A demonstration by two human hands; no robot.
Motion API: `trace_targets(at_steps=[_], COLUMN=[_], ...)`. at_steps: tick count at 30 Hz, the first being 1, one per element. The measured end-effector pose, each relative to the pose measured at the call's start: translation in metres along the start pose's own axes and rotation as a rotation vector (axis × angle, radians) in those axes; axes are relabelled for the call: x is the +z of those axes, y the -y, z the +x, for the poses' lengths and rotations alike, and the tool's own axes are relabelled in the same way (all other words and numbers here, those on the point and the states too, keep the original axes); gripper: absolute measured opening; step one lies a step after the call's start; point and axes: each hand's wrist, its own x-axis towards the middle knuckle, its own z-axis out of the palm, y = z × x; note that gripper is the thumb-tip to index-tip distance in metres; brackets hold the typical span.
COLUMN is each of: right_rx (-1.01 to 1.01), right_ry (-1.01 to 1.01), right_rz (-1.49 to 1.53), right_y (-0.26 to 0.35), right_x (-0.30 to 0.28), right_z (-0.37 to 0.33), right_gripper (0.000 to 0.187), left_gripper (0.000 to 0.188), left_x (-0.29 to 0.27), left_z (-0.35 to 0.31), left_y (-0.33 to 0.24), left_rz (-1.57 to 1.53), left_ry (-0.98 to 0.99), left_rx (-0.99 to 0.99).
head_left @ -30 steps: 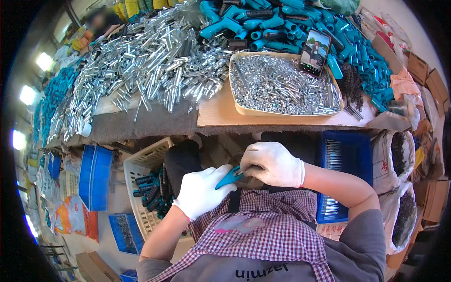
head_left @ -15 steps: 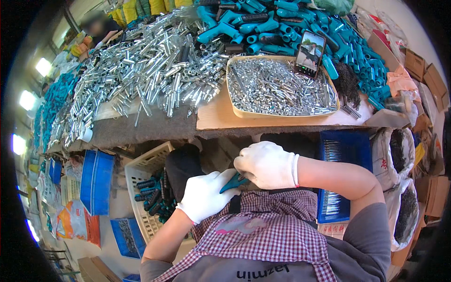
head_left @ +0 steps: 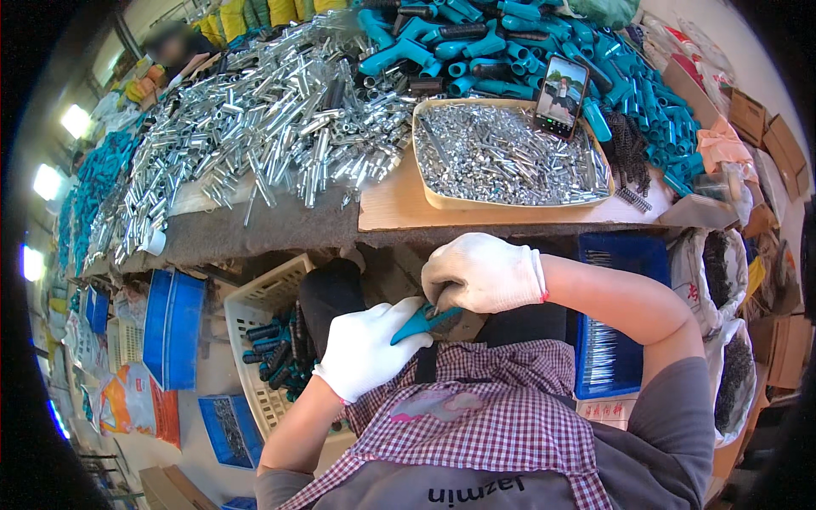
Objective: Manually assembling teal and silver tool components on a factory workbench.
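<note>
In my gloved left hand is a teal plastic handle, with the fingers wrapped round it over my lap. Its narrow end points right, and the rest is hidden in the glove. Right above that piece, my gloved right hand is closed in a pinch at its upper end. Something small may be between those fingertips, but I cannot make it out. Similar teal handles, some with black grips, lie heaped on the far bench, and more sit in a cream crate left of my knees.
A cream tray of small metal parts stands on the bench, with a phone propped in it. Metal tubes pile to its left, springs to its right. Blue bins flank me. A person sits far left.
My right hand has risen slightly, its fingertips now bent down at the handle. The teal handle has turned a little in my left hand, and more of it shows.
</note>
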Motion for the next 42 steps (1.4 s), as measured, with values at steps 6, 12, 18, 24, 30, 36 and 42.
trace_targets(at_steps=[6, 12, 18, 24, 30, 36, 42], right_rx=[0.017, 0.051, 0.177, 0.34, 0.44, 0.52, 0.489], right_ry=[0.056, 0.109, 0.201, 0.667, 0.615, 0.611, 0.361], right_rz=[-0.011, -0.419, -0.167, 0.55, 0.687, 0.875, 0.471], right_y=[0.0, 0.033, 0.018, -0.038, -0.033, -0.046, -0.015], right_x=[-0.005, 0.001, 0.003, 0.023, 0.031, 0.032, 0.028], right_z=[0.006, 0.013, 0.009, -0.003, -0.003, -0.011, -0.017], right_gripper=[0.016, 0.016, 0.032, 0.051, 0.041, 0.044, 0.051], left_gripper=[0.042, 0.034, 0.048, 0.045, 0.044, 0.047, 0.05], left_x=[-0.001, -0.003, 0.001, 0.003, 0.006, 0.015, 0.002], left_z=[0.004, 0.003, -0.002, -0.016, -0.013, -0.01, -0.005], left_y=[0.0, 0.003, 0.0, -0.008, 0.002, 0.003, -0.004], left_rz=[0.007, 0.042, 0.013, -0.017, 0.011, 0.036, 0.062], left_ry=[0.013, 0.02, 0.124, 0.105, 0.043, 0.05, 0.143], left_rx=[0.043, 0.025, 0.038, 0.143, 0.211, 0.244, 0.167])
